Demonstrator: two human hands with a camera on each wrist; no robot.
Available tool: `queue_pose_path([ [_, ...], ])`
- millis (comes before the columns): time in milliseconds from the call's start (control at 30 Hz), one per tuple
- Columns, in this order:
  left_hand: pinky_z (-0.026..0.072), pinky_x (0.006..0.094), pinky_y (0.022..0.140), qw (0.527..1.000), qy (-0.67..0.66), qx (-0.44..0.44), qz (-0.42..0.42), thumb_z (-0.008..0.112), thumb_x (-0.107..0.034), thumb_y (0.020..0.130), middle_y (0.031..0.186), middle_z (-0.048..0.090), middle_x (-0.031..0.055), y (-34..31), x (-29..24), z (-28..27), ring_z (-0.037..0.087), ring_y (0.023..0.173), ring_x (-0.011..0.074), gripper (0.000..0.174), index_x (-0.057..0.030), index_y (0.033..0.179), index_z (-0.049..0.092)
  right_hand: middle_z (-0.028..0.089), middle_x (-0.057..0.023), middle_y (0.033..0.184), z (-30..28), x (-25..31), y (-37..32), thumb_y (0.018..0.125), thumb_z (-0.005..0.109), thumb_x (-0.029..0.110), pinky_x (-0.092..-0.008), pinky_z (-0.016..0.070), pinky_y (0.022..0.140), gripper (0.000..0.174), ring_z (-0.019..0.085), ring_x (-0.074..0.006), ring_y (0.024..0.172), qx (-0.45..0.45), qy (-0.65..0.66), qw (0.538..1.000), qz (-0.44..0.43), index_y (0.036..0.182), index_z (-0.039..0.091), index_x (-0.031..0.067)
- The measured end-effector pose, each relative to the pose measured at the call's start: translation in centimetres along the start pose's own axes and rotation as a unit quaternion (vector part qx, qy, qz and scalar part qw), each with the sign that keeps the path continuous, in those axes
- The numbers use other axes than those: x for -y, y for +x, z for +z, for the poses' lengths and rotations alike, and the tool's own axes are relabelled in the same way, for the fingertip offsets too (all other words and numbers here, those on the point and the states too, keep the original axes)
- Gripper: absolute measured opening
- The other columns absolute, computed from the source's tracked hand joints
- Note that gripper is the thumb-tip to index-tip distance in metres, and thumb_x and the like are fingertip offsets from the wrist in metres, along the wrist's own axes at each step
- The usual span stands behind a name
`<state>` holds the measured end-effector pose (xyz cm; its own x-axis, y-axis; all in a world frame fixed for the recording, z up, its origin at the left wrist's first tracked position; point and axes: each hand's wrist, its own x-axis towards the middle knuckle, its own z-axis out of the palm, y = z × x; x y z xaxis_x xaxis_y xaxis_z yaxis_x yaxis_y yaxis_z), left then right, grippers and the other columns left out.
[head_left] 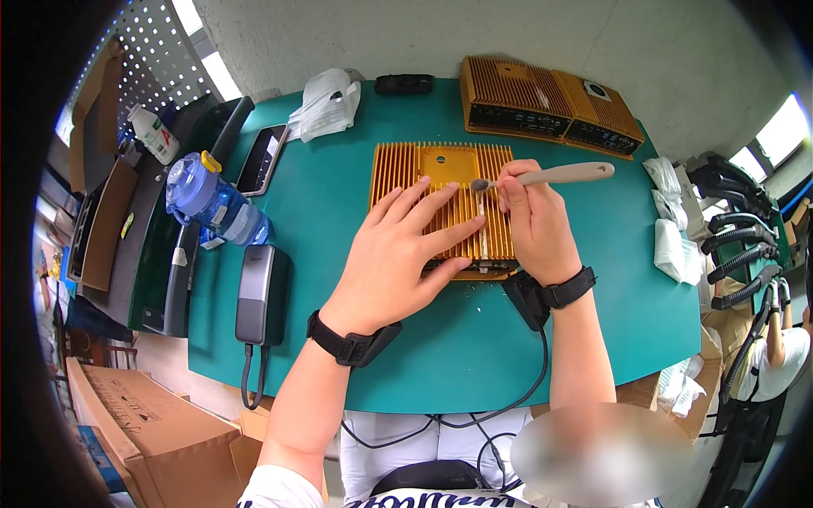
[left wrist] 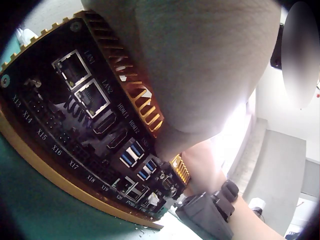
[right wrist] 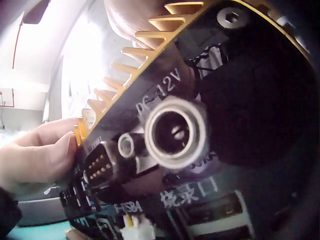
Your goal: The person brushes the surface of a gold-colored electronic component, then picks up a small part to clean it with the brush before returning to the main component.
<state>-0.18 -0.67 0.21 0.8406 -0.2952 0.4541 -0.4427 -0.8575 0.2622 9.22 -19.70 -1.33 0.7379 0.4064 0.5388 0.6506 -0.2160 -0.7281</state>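
Observation:
A gold-finned computer (head_left: 449,161) lies on the green table (head_left: 322,195), its port side facing the person. My left hand (head_left: 389,258) rests on the fins with its fingers spread and extended. In my right hand (head_left: 542,229) a brush (head_left: 566,173) with a pale handle is gripped; its grey bristles meet the fins near the left fingertips. LAN, HDMI and USB ports line the black port panel (left wrist: 75,120) in the left wrist view. A round DC-12V socket (right wrist: 175,132) shows up close in the right wrist view. White crumbs (head_left: 478,310) lie by the computer's near edge.
Two similar gold computers (head_left: 517,93) stand at the back right. Along the left are a phone (head_left: 262,161), a blue water bottle (head_left: 220,199) and a dark power bank (head_left: 262,292). A white plastic bag (head_left: 326,106) and black case (head_left: 404,84) sit at the back. Wrist-camera cables trail over the front edge.

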Motion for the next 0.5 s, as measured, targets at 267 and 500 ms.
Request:
queue_pose_path([
  [267, 0.037, 0.0473, 0.11, 1.0, -0.001, -0.005, 0.002, 0.071, -0.028, 0.085, 0.14, 0.055, 0.0125, 0.06, -0.04, -0.09, 0.047, 0.133, 0.0357, 0.043, -0.0234, 0.127, 0.068, 0.058, -0.0105, 0.079, 0.16, 0.05, 0.05, 0.105, 0.047, 0.015, -0.031, 0.0481, 0.066, 0.019, 0.059, -0.0215, 0.069, -0.046, 0.021, 0.998, 0.031, 0.102, 0.054, -0.0019],
  [500, 0.0372, 0.0473, 0.11, 1.0, 0.003, -0.006, 0.002, 0.071, -0.028, 0.084, 0.139, 0.055, 0.0122, 0.02, 0.0, -0.03, 0.047, 0.132, 0.0354, 0.043, -0.0233, 0.127, 0.068, 0.054, -0.0005, 0.062, 0.1, 0.14, 0.71, 0.106, 0.048, 0.025, -0.0214, 0.041, 0.054, 0.028, 0.051, -0.0062, 0.056, -0.113, 0.222, 0.957, 0.148, 0.096, 0.056, 0.0002],
])
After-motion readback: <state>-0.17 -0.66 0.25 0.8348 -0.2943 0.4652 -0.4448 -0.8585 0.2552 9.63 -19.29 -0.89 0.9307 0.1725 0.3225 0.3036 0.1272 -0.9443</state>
